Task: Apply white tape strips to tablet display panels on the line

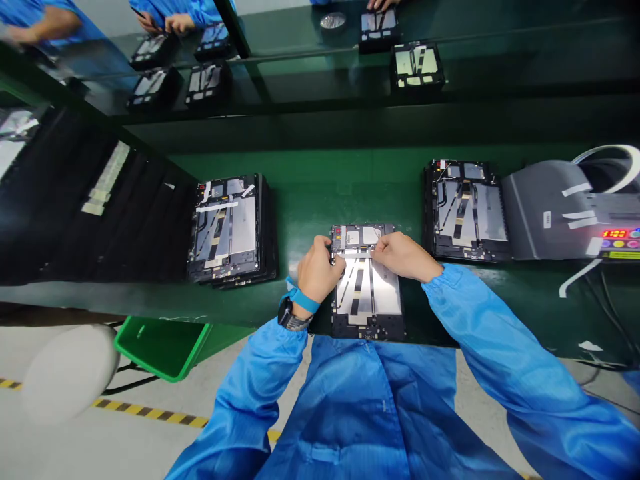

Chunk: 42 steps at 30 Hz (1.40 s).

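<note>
An opened tablet body (pixel 369 293) with silver plates and black flex cables lies on the green bench right in front of me. My left hand (pixel 320 270), with a watch and blue wrist strap, has its fingers curled at the tablet's upper left corner. My right hand (pixel 406 255) rests on the upper right part, fingers pinched on a thin pale strip (pixel 357 253) that runs across the tablet between both hands. Both arms wear blue sleeves.
A stack of opened tablets (pixel 227 228) sits to the left, another tablet (pixel 467 210) to the right beside a grey device (pixel 560 210) with a red display. More tablets and other people's hands are on the far conveyor (pixel 310 40). A green bin (pixel 160 347) stands below left.
</note>
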Motion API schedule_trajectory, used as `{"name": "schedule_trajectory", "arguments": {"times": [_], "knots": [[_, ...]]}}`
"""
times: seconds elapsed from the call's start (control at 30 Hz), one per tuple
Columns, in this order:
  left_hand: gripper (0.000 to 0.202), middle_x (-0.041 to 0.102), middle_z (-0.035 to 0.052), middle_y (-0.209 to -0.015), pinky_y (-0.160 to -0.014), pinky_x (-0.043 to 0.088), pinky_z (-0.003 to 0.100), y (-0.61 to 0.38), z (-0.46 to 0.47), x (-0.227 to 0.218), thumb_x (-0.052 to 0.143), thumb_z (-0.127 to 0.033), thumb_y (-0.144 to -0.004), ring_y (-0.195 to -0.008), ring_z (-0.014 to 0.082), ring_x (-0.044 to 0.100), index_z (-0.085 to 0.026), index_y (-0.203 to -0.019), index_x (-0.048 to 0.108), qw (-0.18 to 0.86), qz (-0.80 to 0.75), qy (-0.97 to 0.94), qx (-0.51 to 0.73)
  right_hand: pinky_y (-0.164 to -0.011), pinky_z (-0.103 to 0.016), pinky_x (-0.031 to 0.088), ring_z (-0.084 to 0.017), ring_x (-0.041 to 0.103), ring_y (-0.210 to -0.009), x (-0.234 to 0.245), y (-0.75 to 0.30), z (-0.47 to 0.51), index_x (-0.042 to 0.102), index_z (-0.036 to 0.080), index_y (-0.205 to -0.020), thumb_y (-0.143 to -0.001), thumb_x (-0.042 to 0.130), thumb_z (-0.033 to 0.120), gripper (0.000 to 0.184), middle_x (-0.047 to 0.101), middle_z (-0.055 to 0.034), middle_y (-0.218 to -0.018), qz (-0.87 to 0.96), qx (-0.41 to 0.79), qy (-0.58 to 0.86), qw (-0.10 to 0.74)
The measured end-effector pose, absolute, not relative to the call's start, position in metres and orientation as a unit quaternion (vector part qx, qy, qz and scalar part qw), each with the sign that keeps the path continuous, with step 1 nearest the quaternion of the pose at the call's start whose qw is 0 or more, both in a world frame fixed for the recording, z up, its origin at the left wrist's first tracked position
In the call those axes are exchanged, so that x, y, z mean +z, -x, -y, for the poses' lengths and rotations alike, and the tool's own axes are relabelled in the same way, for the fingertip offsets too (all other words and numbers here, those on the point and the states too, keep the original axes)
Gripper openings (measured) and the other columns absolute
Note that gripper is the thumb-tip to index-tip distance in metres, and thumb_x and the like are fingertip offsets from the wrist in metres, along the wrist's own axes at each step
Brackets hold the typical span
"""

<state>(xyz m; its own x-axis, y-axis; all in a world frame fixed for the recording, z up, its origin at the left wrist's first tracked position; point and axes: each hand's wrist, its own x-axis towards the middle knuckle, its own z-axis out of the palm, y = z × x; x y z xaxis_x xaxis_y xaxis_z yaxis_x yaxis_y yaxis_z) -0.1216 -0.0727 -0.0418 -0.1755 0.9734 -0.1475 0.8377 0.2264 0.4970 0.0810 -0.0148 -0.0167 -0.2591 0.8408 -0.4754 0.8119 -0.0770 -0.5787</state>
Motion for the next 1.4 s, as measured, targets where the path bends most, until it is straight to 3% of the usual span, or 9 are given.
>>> {"name": "schedule_trajectory", "arguments": {"times": [0.1, 0.17, 0.33, 0.6, 0.97, 1.4], "knots": [[0.032, 0.071, 0.0138, -0.113, -0.09, 0.055, 0.043, 0.115, 0.087, -0.036, 0.06, -0.021, -0.094, -0.11, 0.0321, 0.069, -0.015, -0.125, 0.058, 0.132, -0.722, -0.655, 0.177, -0.057, -0.027, 0.037, -0.014, 0.056, -0.062, -0.016, -0.081, 0.013, 0.065, 0.02, -0.069, -0.084, 0.069, 0.021, 0.015, 0.067, 0.0004, -0.066, 0.685, 0.404, 0.606, 0.015], [0.032, 0.066, 0.0202, -0.135, -0.106, 0.051, 0.049, 0.107, 0.106, -0.034, 0.056, -0.024, -0.099, -0.132, 0.0356, 0.06, -0.013, -0.129, 0.06, 0.075, -0.662, -0.719, 0.198, -0.058, -0.026, 0.037, -0.014, 0.057, -0.063, -0.016, -0.081, 0.012, 0.065, 0.02, -0.069, -0.085, 0.069, 0.021, 0.016, 0.067, 0.0004, -0.066, 0.688, 0.402, 0.604, 0.017], [0.056, 0.044, 0.02, -0.167, -0.129, 0.032, 0.055, 0.083, 0.153, -0.042, 0.048, -0.038, -0.107, -0.16, 0.0355, 0.034, -0.009, -0.154, 0.046, 0.086, -0.509, -0.848, 0.123, -0.059, -0.026, 0.038, -0.013, 0.057, -0.063, -0.016, -0.081, 0.012, 0.065, 0.019, -0.07, -0.087, 0.068, 0.02, 0.018, 0.065, 0.0007, -0.066, 0.691, 0.405, 0.598, 0.016], [0.066, 0.037, 0.0151, -0.172, -0.132, 0.026, 0.057, 0.078, 0.158, -0.054, 0.043, -0.044, -0.109, -0.164, 0.0376, 0.021, -0.005, -0.163, 0.036, 0.104, -0.523, -0.841, 0.092, -0.057, -0.026, 0.038, -0.013, 0.057, -0.06, -0.015, -0.082, 0.013, 0.066, 0.019, -0.067, -0.085, 0.07, 0.019, 0.018, 0.067, -0.0002, -0.065, 0.682, 0.415, 0.602, 0.02], [0.067, 0.038, 0.0122, -0.172, -0.132, 0.026, 0.057, 0.077, 0.155, -0.051, 0.043, -0.046, -0.108, -0.162, 0.0382, 0.027, -0.007, -0.162, 0.04, 0.078, -0.527, -0.845, 0.048, -0.057, -0.024, 0.038, -0.013, 0.059, -0.062, -0.012, -0.08, 0.013, 0.067, 0.019, -0.067, -0.084, 0.07, 0.018, 0.017, 0.068, -0.0005, -0.065, 0.686, 0.404, 0.606, 0.014], [0.066, 0.037, 0.0118, -0.172, -0.133, 0.024, 0.059, 0.075, 0.157, -0.054, 0.044, -0.041, -0.107, -0.164, 0.037, 0.022, -0.009, -0.164, 0.037, 0.101, -0.536, -0.836, 0.067, -0.061, -0.025, 0.04, -0.016, 0.063, -0.065, -0.012, -0.079, 0.014, 0.069, 0.021, -0.07, -0.086, 0.069, 0.021, 0.016, 0.072, -0.0018, -0.069, 0.697, 0.372, 0.613, -0.007]]}}
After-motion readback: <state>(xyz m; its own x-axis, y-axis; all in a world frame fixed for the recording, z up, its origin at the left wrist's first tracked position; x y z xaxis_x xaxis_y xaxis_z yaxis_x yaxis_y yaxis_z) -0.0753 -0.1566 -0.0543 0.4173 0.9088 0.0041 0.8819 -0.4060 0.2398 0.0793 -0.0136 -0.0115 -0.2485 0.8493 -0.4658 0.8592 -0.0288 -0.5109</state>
